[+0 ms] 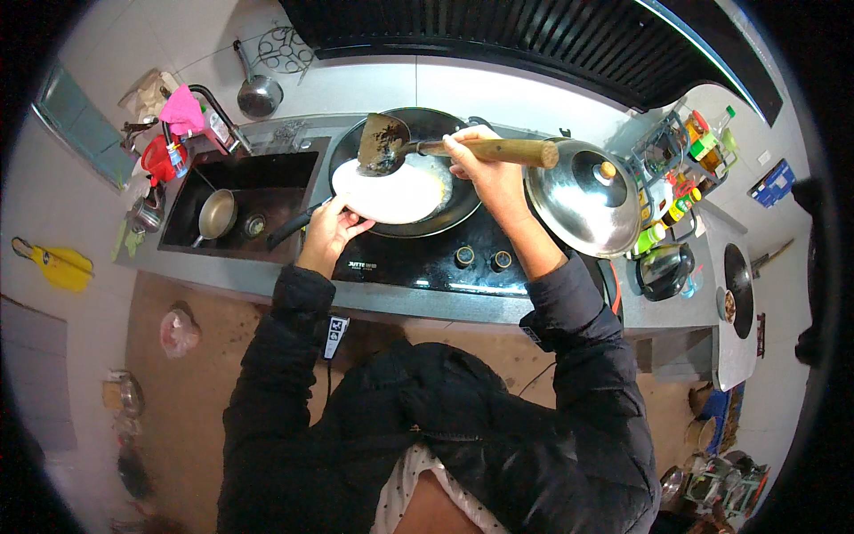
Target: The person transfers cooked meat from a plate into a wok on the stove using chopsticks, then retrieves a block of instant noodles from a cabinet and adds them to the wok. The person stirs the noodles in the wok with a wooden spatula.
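My left hand (333, 230) grips the near left rim of a white plate (390, 197), fingers under it and thumb on its edge. The plate is held over a black wok (460, 217) on the cooktop (427, 267) and hides much of the wok's inside. Glare washes out the plate's surface. Within my right hand (484, 163) is the wooden handle of a wok spatula (500, 152). Its metal blade, streaked with dark residue, hovers at the plate's far edge; whether they touch I cannot tell. Something pale and wet shows in the wok beside the plate.
A steel wok lid (580, 220) rests right of the wok, near a rack of bottles (687, 153). The wok's handle (290, 227) juts left towards the sink (277, 177), where a small pot (217, 215) lies. A range hood (480, 33) overhangs the back.
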The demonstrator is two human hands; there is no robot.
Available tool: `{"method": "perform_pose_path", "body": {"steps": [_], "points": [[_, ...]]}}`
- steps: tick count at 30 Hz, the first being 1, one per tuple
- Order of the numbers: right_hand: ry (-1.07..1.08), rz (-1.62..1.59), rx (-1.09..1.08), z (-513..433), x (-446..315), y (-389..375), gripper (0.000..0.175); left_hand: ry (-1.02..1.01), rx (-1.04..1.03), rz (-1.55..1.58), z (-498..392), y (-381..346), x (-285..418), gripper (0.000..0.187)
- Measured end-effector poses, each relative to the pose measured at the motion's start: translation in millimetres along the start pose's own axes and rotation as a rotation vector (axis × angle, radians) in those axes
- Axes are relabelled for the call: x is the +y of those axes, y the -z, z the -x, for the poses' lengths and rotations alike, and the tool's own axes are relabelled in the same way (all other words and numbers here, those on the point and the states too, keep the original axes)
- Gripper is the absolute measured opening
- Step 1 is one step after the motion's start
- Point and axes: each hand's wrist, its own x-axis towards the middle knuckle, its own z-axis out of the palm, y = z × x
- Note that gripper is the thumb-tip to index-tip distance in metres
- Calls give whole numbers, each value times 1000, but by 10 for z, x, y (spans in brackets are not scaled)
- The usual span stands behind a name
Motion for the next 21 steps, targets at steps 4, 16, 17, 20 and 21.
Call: {"method": "perform_pose_path", "body": {"steps": [4, 16, 17, 20, 21], "points": [[321, 332, 21, 58, -47, 72, 23, -68, 96, -68, -18, -35, 103, 14], [450, 647, -262, 351, 72, 576, 22, -288, 296, -598, -248, -89, 403, 26], [462, 645, -303, 385, 82, 617, 21, -293, 294, -613, -258, -94, 416, 27], [472, 655, -404, 516, 61, 752, 23, -299, 308, -663, -287, -113, 426, 30], [472, 661, -435, 563, 41, 791, 24, -301, 311, -676, -292, -118, 430, 30]]}}
